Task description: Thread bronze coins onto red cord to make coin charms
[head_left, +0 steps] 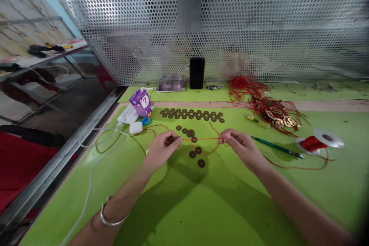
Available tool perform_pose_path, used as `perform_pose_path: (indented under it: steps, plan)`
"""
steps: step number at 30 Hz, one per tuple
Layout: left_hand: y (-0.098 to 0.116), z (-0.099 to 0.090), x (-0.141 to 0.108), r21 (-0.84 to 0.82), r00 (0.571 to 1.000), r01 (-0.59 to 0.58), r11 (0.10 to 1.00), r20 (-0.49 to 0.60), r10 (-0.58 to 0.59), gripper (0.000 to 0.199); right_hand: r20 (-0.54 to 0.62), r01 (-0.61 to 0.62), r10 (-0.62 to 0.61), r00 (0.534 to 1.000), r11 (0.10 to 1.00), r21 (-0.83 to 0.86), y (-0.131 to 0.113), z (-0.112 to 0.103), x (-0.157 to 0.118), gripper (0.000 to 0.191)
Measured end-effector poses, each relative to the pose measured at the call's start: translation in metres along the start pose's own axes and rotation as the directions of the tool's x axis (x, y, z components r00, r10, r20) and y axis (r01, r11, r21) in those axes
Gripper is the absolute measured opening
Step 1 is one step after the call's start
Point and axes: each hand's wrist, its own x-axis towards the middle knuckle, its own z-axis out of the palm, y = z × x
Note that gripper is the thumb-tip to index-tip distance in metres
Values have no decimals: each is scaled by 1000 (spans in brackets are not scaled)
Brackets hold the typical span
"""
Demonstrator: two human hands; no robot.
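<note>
A thin red cord (201,138) runs taut and level between my two hands, a little above the green tabletop. My left hand (163,149) pinches one end of that stretch between thumb and fingertips. At the other end my right hand (238,144) pinches it too, with a short loop hanging by the fingers. Below and behind the cord lie several loose dark coins with holes (201,163). Farther back, more holed coins (191,114) are laid out in two rows. A slack orange-red cord (211,152) curves down under the right hand.
At right lie a spool of red cord (313,143), a green pen-like stick (276,147), a yellow lighter (258,121) and a heap of corded gold coins (278,113). At left are a purple box (141,102), a white case (136,127) and a white cable (90,184). A phone (197,73) leans on the perforated metal panel.
</note>
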Motion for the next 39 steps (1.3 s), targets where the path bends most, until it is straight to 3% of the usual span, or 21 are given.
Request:
perform_pose_path:
  steps: [3,6,9,12,14,18,21,24,28,33,39]
  plan:
    - [2,-12,-3,62,999,-9,998,-35,12,24,-92,-4,10,996,998,64,8,-9,3,36]
    - [10,-18,-15,91,999,-52,995,18,50,21,-92,-11,17,996,997,70,3,-4,0,28]
    - [16,-13,-32,70,984,-54,996,174,41,17,-9,-18,19,1000,1000,11,-11,12,-7,18]
    - [19,-1,-44,-18,931,-46,999,361,49,15,148,124,-106,983,986,-116,-24,31,-14,16]
    - [20,8,-47,-76,920,-42,996,387,68,16,189,251,-219,957,953,-167,-28,40,-17,18]
    - [20,14,-45,-73,959,53,996,282,-30,16,200,427,-380,903,847,-317,-27,44,-20,17]
    - [20,9,-43,-118,963,72,990,265,-38,18,212,456,-404,890,805,-380,-23,41,-20,14]
    - [23,4,-45,-202,970,35,979,243,16,19,190,391,-342,920,817,-423,-18,36,-18,11]
    - [28,-3,-48,-323,993,-66,944,69,93,18,227,292,-207,952,838,-460,-14,34,-17,9]
    - [28,-6,-52,-443,979,-203,873,-92,181,12,418,311,-74,905,786,-534,-11,36,-20,20]
    - [23,-4,-58,-459,966,-258,850,-104,237,8,438,245,20,899,805,-540,-15,36,-22,18]
